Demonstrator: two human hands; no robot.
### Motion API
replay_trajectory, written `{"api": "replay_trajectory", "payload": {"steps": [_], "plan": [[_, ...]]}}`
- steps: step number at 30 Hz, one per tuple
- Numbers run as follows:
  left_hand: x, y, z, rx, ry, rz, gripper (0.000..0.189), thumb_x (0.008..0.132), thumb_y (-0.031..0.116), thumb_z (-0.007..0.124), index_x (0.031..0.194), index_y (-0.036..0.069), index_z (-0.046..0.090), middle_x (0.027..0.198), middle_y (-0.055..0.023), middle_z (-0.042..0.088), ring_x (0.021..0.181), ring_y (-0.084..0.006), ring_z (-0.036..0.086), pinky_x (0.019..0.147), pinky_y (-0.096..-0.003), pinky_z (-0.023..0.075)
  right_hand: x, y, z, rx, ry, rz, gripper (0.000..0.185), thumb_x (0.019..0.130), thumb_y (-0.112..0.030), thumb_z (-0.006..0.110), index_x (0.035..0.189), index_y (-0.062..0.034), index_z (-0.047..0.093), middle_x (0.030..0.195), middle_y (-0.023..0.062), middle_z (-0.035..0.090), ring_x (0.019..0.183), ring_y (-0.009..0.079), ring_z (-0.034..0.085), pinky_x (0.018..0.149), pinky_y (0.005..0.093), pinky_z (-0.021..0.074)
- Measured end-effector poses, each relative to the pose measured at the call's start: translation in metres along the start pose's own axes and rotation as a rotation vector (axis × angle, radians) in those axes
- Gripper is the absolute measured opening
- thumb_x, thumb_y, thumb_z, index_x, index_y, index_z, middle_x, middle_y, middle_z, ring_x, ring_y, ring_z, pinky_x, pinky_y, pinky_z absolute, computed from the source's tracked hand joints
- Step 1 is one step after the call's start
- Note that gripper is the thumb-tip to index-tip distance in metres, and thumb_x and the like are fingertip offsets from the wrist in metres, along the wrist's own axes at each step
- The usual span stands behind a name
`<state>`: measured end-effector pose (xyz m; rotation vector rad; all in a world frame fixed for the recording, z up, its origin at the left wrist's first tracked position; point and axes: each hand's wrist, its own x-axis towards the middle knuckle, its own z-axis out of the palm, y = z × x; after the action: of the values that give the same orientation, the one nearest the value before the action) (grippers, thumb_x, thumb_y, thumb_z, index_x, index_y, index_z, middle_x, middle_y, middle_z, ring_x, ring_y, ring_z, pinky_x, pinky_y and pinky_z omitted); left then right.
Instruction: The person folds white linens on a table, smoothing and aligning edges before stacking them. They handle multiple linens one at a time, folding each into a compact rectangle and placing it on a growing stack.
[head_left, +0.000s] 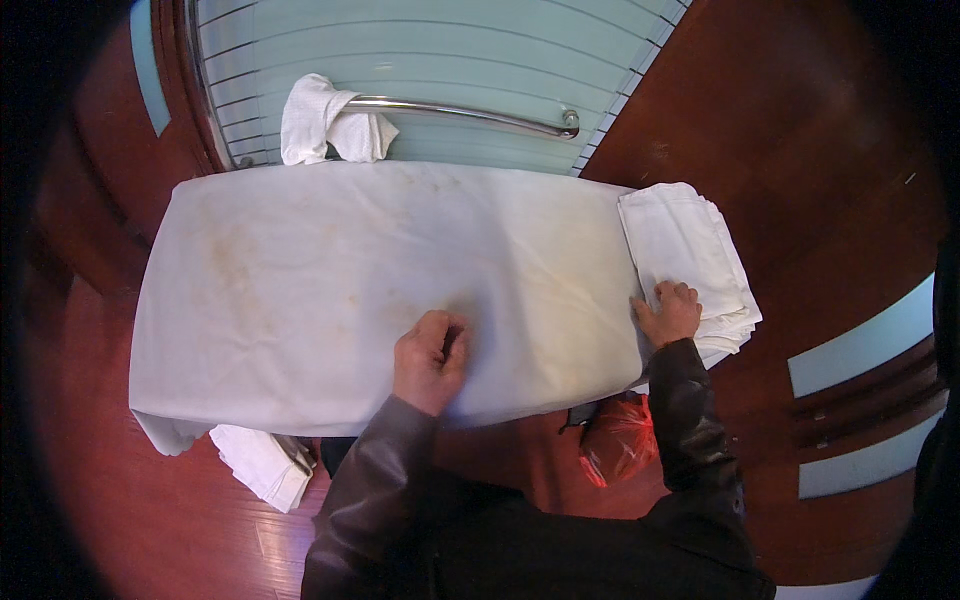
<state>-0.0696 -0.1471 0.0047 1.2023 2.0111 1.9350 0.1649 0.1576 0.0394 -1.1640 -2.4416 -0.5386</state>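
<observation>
Before me stands an ironing-board-like table under a stained white cover (315, 300). My left hand (431, 364) is over the middle of its near half, the fingers curled into a loose fist; I see nothing in it. At the table's right end lies a stack of folded white cloths (679, 232). My right hand (672, 313) rests at the near left part of that stack, fingers apart and slightly bent, the thumb toward the table cover. It holds no cloth that I can make out.
A white towel (319, 120) hangs over a metal bar (465, 109) on the frosted glass panel behind the table. Below the near edge are more folded white cloths (262, 465) at left and a red plastic bag (619, 442) at right. Reddish-brown wooden floor (150, 510) surrounds the table.
</observation>
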Motion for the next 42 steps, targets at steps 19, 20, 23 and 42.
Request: {"api": "replay_trajectory", "payload": {"steps": [19,20,23,42], "plan": [[-0.004,0.005,0.001,-0.021,0.042,0.027,0.011,0.082,-0.001,0.063,0.092,0.003,0.061,0.087,-0.0163,0.064,0.078,-0.0362,0.066,0.069,-0.0407,0.0531,0.066,0.028,0.030,0.991,-0.021,0.541,0.013,0.080,-0.013,0.068,0.075,-0.0011,0.068,0.066,0.0038,0.064,0.055,0.0163,0.057,0.055,0.0291,0.0456],[-0.004,0.005,0.001,-0.021,0.038,0.006,0.011,0.082,-0.002,0.062,0.092,0.003,0.061,0.087,-0.0163,0.064,0.078,-0.0364,0.065,0.069,-0.0408,0.0530,0.067,0.013,0.027,1.209,0.005,0.472,0.013,0.083,-0.009,0.067,0.072,-0.0030,0.065,0.065,-0.0029,0.058,0.058,0.0074,0.051,0.054,0.0248,0.0423],[-0.003,0.003,0.001,0.001,0.058,0.044,0.011,0.083,-0.001,0.062,0.093,0.003,0.061,0.087,-0.0164,0.064,0.078,-0.0367,0.065,0.069,-0.0410,0.0529,0.063,-0.060,0.006,1.342,-0.105,0.166,0.020,0.089,-0.009,0.065,0.070,-0.0073,0.058,0.067,-0.0051,0.052,0.062,0.0064,0.047,0.058,0.0249,0.0405],[-0.001,0.003,-0.001,-0.109,0.307,-0.004,0.009,0.091,0.009,0.067,0.095,0.001,0.065,0.076,-0.0123,0.066,0.064,-0.0195,0.063,0.061,-0.0316,0.0515,-0.015,-0.218,-0.067,1.735,-1.015,-0.308,0.008,0.085,-0.006,0.066,0.081,-0.0024,0.059,0.077,-0.0003,0.059,0.075,0.0079,0.054,0.069,0.0246,0.0433]]}}
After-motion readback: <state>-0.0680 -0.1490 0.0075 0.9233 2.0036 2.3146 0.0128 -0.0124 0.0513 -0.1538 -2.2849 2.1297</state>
